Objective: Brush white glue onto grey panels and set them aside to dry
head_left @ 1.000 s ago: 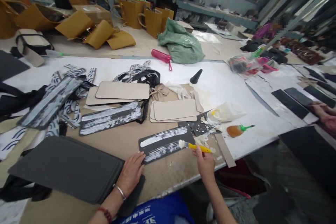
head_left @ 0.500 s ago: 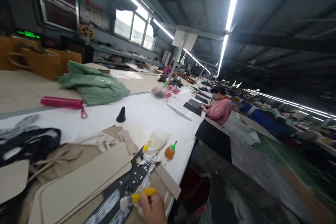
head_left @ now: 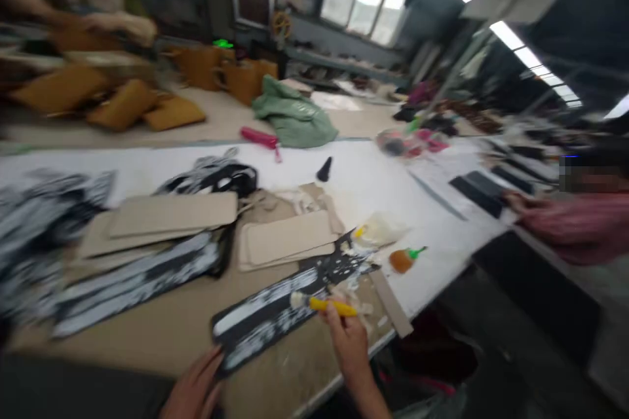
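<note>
My right hand (head_left: 346, 334) is closed around the yellow handle of a brush (head_left: 331, 306). The pale bristle end lies over a long black panel (head_left: 280, 304) streaked with white paste. At the panel's near left end is my left hand (head_left: 196, 383), fingers stretched out, at or touching its corner; blur hides the exact contact. Beyond the panel's far end sits a translucent container (head_left: 386, 230) with whitish paste and something yellow at its edge. Several beige rounded boards (head_left: 289, 236) are stacked behind the panel. A second paste-streaked black panel (head_left: 142, 281) lies to the left.
An orange bottle (head_left: 401, 260) with a green nozzle stands near the right edge of the table (head_left: 368, 177). Farther back are a black cone (head_left: 325, 169), a pink pouch (head_left: 259, 137) and a green cloth bag (head_left: 295, 114). One co-worker in pink (head_left: 580, 222) is at right; another works behind brown bags (head_left: 122, 105).
The view has swung left and down, bringing my left hand, the second panel and another co-worker into sight. My right hand still holds the brush over the black panel.
</note>
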Available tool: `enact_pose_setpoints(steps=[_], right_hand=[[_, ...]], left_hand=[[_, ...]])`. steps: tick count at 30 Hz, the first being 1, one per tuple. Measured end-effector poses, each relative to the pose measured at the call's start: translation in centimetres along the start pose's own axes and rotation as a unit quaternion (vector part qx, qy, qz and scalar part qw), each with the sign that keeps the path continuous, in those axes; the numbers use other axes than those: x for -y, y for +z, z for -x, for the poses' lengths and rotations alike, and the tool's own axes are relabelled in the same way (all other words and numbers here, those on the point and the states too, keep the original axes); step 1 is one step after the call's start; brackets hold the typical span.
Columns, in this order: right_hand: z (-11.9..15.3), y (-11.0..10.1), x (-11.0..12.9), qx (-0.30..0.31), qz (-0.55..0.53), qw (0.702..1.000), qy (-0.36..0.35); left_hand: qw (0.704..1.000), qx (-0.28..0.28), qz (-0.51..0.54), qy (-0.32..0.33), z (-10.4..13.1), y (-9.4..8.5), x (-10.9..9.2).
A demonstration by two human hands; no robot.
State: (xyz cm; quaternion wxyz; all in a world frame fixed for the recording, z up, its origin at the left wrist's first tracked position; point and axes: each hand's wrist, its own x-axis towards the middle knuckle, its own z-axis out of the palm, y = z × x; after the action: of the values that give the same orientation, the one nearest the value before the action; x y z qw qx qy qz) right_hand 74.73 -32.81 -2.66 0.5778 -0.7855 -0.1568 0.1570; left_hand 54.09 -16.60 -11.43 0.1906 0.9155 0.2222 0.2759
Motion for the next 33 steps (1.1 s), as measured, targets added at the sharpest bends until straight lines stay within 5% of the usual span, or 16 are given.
enact_pose_setpoints(steps=[3, 7, 12, 18, 26, 29, 33], right_hand=[[0.7, 2.5, 0.0, 0.058, -0.011, 0.998, 0.029], [2.6, 5.8, 0.2, 0.120, 0.003, 0.991, 0.055], [4.2, 7.1, -0.7, 0.185, 0.085, 0.979, 0.000], [3.6, 6.7, -0.1, 0.106, 0.188, 0.969, -0.122], [4.2, 13.1, 0.2, 0.180, 0.038, 0.980, -0.070], [2.9, 12.8, -0.6, 0.163, 0.050, 0.983, -0.063], [-0.7, 8.3, -1.5, 0.066, 0.128, 0.986, -0.081]], left_hand=[[0.994, 0.072, -0.066, -0.045, 3.9, -2.6, -0.4], [0.982, 0.147, -0.047, -0.111, 3.3, -2.9, -0.8], [0.982, 0.142, -0.005, -0.123, 3.3, -2.9, -1.1], [0.986, 0.124, 0.003, -0.116, 3.9, -2.5, -0.6], [0.994, 0.083, -0.009, -0.076, 4.0, -2.4, -0.2], [0.996, 0.062, -0.026, -0.054, 4.3, -1.9, 0.2], [0.997, 0.038, -0.055, -0.026, 4.8, -1.0, 0.8]])
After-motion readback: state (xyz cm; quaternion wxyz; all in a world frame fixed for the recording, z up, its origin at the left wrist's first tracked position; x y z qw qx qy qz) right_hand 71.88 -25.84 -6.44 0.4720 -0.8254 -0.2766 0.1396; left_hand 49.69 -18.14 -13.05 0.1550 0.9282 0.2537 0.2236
